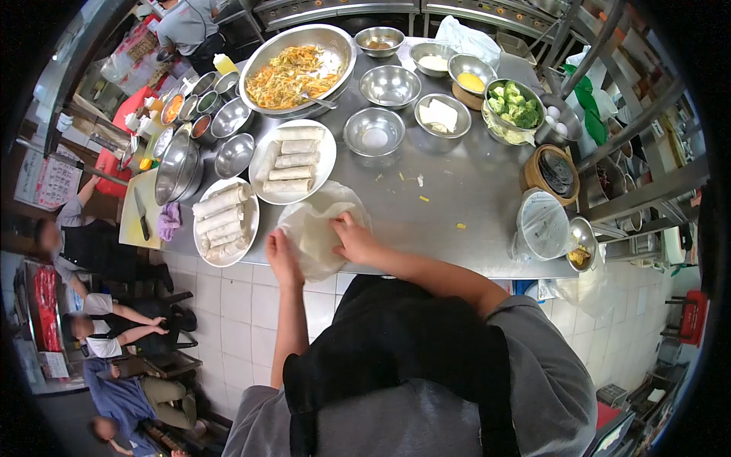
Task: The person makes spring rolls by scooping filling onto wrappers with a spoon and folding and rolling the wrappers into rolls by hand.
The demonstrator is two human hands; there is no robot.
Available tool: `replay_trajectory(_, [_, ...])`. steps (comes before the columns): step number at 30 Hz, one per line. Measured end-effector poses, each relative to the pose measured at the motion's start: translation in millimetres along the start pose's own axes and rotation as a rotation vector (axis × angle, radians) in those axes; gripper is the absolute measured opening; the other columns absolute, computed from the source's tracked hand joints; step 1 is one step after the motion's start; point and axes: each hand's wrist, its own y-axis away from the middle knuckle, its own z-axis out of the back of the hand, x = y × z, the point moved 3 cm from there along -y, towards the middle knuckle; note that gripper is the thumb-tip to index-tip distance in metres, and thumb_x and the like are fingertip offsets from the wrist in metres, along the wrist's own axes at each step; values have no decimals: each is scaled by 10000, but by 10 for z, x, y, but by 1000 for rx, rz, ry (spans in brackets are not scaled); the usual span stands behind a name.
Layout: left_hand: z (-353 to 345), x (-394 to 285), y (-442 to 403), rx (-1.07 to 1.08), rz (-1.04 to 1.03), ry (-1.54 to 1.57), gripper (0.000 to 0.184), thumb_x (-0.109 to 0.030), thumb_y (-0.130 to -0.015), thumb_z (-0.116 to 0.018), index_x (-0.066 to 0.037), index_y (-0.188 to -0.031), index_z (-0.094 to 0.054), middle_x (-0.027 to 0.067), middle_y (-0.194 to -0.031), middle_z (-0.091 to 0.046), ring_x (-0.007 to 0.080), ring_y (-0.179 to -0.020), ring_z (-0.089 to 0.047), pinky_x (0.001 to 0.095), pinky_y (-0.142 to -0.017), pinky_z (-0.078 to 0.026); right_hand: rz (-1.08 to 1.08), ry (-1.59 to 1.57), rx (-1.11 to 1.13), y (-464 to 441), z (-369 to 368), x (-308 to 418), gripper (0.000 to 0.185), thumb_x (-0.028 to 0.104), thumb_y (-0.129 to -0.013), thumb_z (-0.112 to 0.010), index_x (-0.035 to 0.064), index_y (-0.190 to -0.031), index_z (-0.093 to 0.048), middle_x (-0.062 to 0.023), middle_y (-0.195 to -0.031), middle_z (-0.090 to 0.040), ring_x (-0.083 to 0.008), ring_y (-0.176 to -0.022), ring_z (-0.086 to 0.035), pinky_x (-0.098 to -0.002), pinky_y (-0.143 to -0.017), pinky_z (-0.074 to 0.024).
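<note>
A thin, pale, translucent spring roll wrapper (314, 238) lies at the table's front edge, part of it hanging over. My right hand (355, 239) pinches the wrapper on its right side. At its left edge my left hand (282, 257) has its fingers closed on the rim; the fingertips are partly hidden. Just beyond the wrapper, a white oval plate (324, 169) carries several rolled spring rolls (297, 160). To the left, nearest my left hand, a second white plate (250, 236) holds more rolls (222, 221).
A large steel bowl (346, 57) of shredded vegetables with a spoon stands at the back. Several smaller steel bowls (373, 132) and a bowl of broccoli (518, 107) sit rightward. A knife (142, 215) lies on a cutting board at left. Other people (126, 324) are seated nearby.
</note>
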Motion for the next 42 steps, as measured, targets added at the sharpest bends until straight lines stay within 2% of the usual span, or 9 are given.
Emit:
replay_trajectory(7, [706, -1190, -326, -168, -167, 15, 272, -309, -1005, -575, -51, -1085, -614, 24, -1029, -632, 143, -969, -599, 298, -857, -490, 39, 93, -16, -67, -185, -159, 703, 158, -790, -742, -1, -1404, -439, -194, -1401, -367, -389, -1073, -611, -443, -955, -510])
replay_trajectory(11, [426, -2023, -31, -197, -235, 124, 225, -271, -1009, -560, -70, -1096, -613, 30, -1075, -627, 142, -1010, -592, 316, -898, -479, -26, -12, 60, -65, -105, -155, 751, 215, -801, -772, -14, -1425, -423, -210, -1426, -395, -367, -1109, -613, -429, -970, -506])
replay_trajectory(14, [133, -1947, -22, -108, -283, 15, 211, -272, -1003, -574, -87, -1097, -614, 21, -1076, -619, 131, -1005, -582, 307, -864, -481, -85, -359, 124, 27, 333, 28, 791, 275, -821, -788, 15, -1460, -400, -214, -1446, -428, -345, -1163, -606, -438, -998, -484])
replay_trajectory(17, [-515, -1551, 246, 48, -49, 39, 220, -296, -999, -624, -113, -1119, -611, -14, -1022, -585, 94, -944, -553, 270, -800, -461, 330, -525, -119, 422, 1024, 536, 711, 307, -811, -802, 69, -1406, -494, -200, -1364, -526, -358, -1220, -552, -401, -1008, -467])
replay_trajectory(21, [-1249, -1172, 639, 392, 146, 206, 237, -188, -1007, -615, -103, -1224, -568, 1, -1048, -607, 90, -918, -582, 258, -749, -482, 384, -160, -383, 800, 1638, 732, 498, 157, -836, -751, 76, -1298, -585, -150, -1270, -609, -319, -1162, -599, -382, -988, -474])
replay_trajectory(25, [-1742, -1049, 621, 482, 162, 111, 294, -145, -1013, -569, -98, -1303, -588, 3, -1008, -627, 98, -904, -606, 272, -778, -504, 202, -146, -354, 991, 2235, 228, 377, 41, -791, -728, 71, -1162, -663, -82, -1072, -645, -243, -1036, -634, -349, -898, -499])
replay_trajectory(31, [-2384, -1042, 480, 806, 82, 15, 251, -144, -1016, -529, -91, -1198, -694, -57, -962, -602, 27, -759, -468, 192, -669, -379, 266, 88, -640, 1140, 3049, 135, 338, -18, -776, -685, 138, -1071, -732, -57, -961, -622, -264, -902, -620, -344, -782, -500])
replay_trajectory(36, [-2110, -596, 672, 888, -126, -112, 301, -30, -960, -547, -78, -1240, -645, -56, -883, -591, 38, -744, -467, 203, -703, -400, 221, 473, -513, 1545, 2829, 44, 504, -7, -717, -661, 233, -1154, -734, -12, -1014, -628, -233, -996, -597, -398, -880, -436])
replay_trajectory(42, [-1408, 234, 1023, 1023, -458, -838, 499, -3, -828, -613, -143, -1307, -607, 110, -1056, -618, 257, -885, -597, 367, -808, -481, 53, 577, -280, 2125, 1524, -877, 384, 139, -802, -684, 249, -1167, -723, 4, -1166, -644, -220, -1128, -570, -421, -965, -407])
